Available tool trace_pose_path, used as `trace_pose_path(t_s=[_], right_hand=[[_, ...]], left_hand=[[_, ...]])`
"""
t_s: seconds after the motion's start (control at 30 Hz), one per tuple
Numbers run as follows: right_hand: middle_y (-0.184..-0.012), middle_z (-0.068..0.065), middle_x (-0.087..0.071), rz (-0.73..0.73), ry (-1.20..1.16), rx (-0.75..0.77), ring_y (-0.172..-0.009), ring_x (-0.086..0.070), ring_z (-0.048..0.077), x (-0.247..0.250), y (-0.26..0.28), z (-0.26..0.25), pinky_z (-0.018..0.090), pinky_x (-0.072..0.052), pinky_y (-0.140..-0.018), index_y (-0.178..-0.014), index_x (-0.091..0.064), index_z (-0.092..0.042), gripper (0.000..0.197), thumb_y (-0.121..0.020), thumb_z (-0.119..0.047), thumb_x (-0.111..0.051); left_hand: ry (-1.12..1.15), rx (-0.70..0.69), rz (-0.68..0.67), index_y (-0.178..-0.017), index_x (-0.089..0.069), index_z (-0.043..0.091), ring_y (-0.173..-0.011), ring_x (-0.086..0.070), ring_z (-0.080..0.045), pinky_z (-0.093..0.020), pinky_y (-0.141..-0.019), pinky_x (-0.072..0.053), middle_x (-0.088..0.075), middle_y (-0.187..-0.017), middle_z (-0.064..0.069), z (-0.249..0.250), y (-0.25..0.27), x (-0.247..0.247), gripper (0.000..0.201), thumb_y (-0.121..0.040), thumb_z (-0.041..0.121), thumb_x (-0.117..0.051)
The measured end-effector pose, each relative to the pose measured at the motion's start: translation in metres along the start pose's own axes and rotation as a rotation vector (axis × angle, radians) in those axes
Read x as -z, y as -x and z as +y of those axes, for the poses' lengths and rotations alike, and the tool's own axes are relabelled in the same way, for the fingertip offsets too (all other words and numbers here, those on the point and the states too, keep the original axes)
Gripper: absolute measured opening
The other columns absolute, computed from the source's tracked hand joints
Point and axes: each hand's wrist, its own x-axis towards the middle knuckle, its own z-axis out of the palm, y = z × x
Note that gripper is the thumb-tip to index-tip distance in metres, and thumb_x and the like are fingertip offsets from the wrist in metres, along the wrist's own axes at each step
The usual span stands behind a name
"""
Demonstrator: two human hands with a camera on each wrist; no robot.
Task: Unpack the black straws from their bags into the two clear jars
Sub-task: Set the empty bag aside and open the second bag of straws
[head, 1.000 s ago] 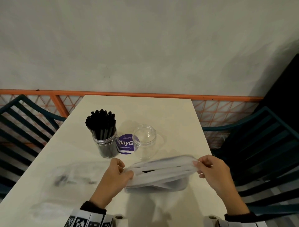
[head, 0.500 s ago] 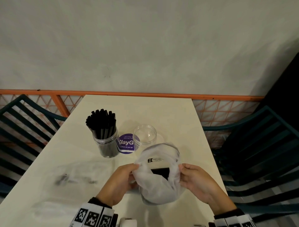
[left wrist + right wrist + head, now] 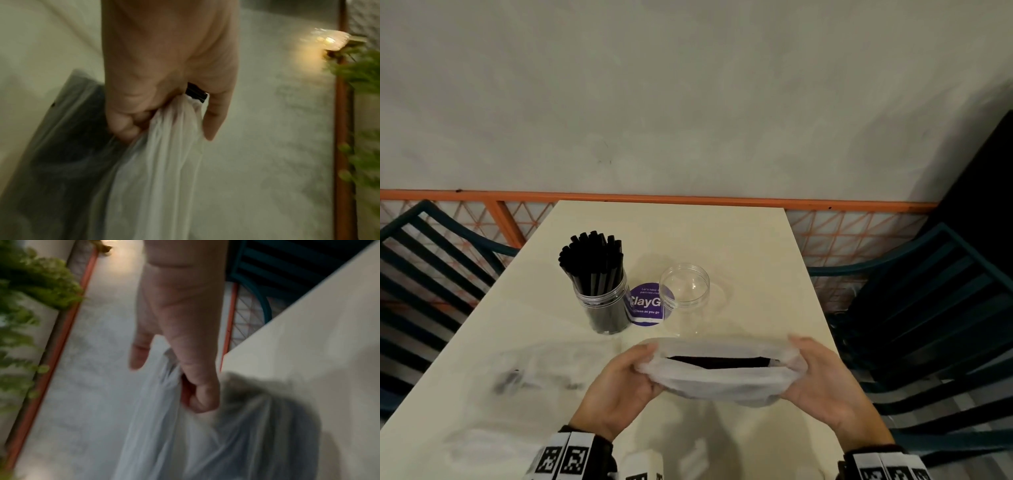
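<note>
A white plastic bag [image 3: 722,380] is stretched wide between both hands just above the table's near edge, and black straws [image 3: 719,362] show through its open mouth. My left hand [image 3: 633,373] grips the bag's left end [image 3: 164,146], where black straw ends [image 3: 196,93] poke out by the fingers. My right hand [image 3: 811,380] grips the right end of the bag [image 3: 164,418]. A clear jar [image 3: 606,308] packed with black straws [image 3: 592,260] stands behind on the left. An empty clear jar [image 3: 685,298] stands to its right.
A purple round sticker [image 3: 649,303] lies on the cream table [image 3: 722,240] between the jars. An empty clear bag [image 3: 517,380] lies flat at the left. Dark teal slatted chairs [image 3: 935,325] flank the table on both sides. An orange rail [image 3: 688,200] and a wall close off the far end.
The bag went from stretched flat, to bunched into a round opening, to pulled wide again; both hands moved apart and the straws inside now show.
</note>
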Motion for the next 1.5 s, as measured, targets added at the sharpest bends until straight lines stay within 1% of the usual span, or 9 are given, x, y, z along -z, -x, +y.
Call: trace_pose_path(t_s=[0.17, 0.3, 0.5, 0.67, 0.83, 0.97, 1.1, 1.27, 1.5], right_hand=[[-0.092, 0.016, -0.053, 0.513, 0.681, 0.234, -0.076, -0.050, 0.024, 0.023, -0.014, 0.011, 0.030, -0.044, -0.062, -0.099, -0.053, -0.014, 0.024, -0.082, 0.003, -0.054], [-0.088, 0.010, -0.058, 0.641, 0.892, 0.327, -0.076, -0.058, 0.025, 0.028, -0.018, 0.011, 0.028, -0.048, -0.058, -0.095, -0.053, -0.010, 0.014, -0.084, -0.007, -0.061], [-0.085, 0.011, -0.072, 0.437, 0.763, 0.290, -0.080, -0.066, 0.025, 0.023, -0.012, 0.009, 0.025, -0.053, -0.062, -0.087, -0.071, -0.005, 0.008, -0.083, -0.005, -0.063], [-0.093, 0.014, -0.073, 0.232, 0.507, 0.170, -0.088, -0.070, 0.023, 0.014, -0.013, 0.017, 0.027, -0.058, -0.075, -0.100, -0.067, 0.002, 0.021, -0.092, -0.007, -0.050], [-0.087, 0.020, -0.066, 0.168, 0.232, 0.084, -0.073, -0.070, 0.026, 0.014, -0.017, 0.017, 0.033, -0.059, -0.059, -0.096, -0.057, -0.002, 0.011, -0.086, 0.001, -0.053], [-0.092, 0.022, -0.068, 0.073, -0.031, 0.014, -0.079, -0.069, 0.033, 0.026, -0.018, 0.013, 0.042, -0.059, -0.062, -0.082, -0.058, -0.006, 0.052, -0.041, -0.003, -0.089], [-0.091, 0.026, -0.069, 0.077, -0.220, -0.011, -0.079, -0.069, 0.039, 0.038, -0.017, 0.008, 0.051, -0.059, -0.067, -0.085, -0.068, 0.007, 0.066, -0.021, 0.011, -0.084], [-0.089, 0.013, -0.068, 0.086, 0.056, 0.081, -0.082, -0.066, 0.026, 0.038, -0.007, 0.003, 0.036, -0.059, -0.068, -0.095, -0.060, -0.008, 0.022, -0.073, -0.012, -0.064], [-0.093, 0.013, -0.067, 0.573, 1.013, 0.343, -0.084, -0.063, 0.025, 0.045, -0.016, 0.022, 0.031, -0.055, -0.069, -0.090, -0.065, -0.012, 0.013, -0.086, -0.004, -0.057]], left_hand=[[-0.391, -0.083, 0.055, -0.093, -0.053, 0.006, -0.078, -0.066, -0.019, -0.028, -0.064, -0.056, -0.067, -0.085, -0.009, -0.005, -0.002, 0.006, 0.057, -0.041, 0.011, -0.075], [-0.778, -0.126, 0.210, -0.093, -0.052, 0.011, -0.083, -0.054, -0.019, -0.034, -0.075, -0.051, -0.056, -0.092, -0.008, -0.006, 0.001, 0.004, 0.036, -0.061, 0.003, -0.065], [-0.867, -0.214, 0.457, -0.086, -0.059, 0.012, -0.083, -0.056, -0.026, -0.030, -0.068, -0.047, -0.059, -0.089, -0.010, -0.006, -0.006, 0.012, 0.005, -0.082, 0.015, -0.060], [-1.020, -0.271, 0.368, -0.071, -0.070, 0.001, -0.063, -0.054, -0.018, -0.012, -0.046, -0.041, -0.063, -0.074, -0.020, -0.013, -0.006, 0.004, 0.033, -0.083, 0.031, -0.063], [-0.680, -0.094, 0.240, -0.091, -0.069, -0.002, -0.066, -0.060, -0.025, -0.033, -0.060, -0.051, -0.069, -0.074, -0.016, -0.007, -0.005, 0.004, 0.017, -0.085, 0.012, -0.060], [-0.307, 0.065, 0.214, -0.098, -0.056, 0.001, -0.062, -0.066, -0.016, -0.028, -0.057, -0.056, -0.069, -0.077, -0.009, -0.003, -0.006, 0.013, 0.018, -0.082, 0.007, -0.059], [-0.002, 0.127, 0.056, -0.085, -0.067, -0.001, -0.064, -0.069, -0.020, -0.027, -0.055, -0.058, -0.072, -0.082, -0.012, 0.000, 0.002, 0.013, 0.033, -0.054, 0.005, -0.076], [-0.089, 0.041, -0.004, -0.083, -0.063, 0.002, -0.069, -0.068, -0.024, -0.034, -0.057, -0.056, -0.071, -0.082, -0.014, -0.005, 0.005, 0.003, 0.018, -0.067, 0.008, -0.059], [-0.739, -0.050, 0.229, -0.100, -0.045, 0.022, -0.077, -0.054, -0.023, -0.030, -0.065, -0.044, -0.057, -0.087, -0.013, -0.006, 0.006, -0.009, 0.049, -0.057, 0.009, -0.063]])
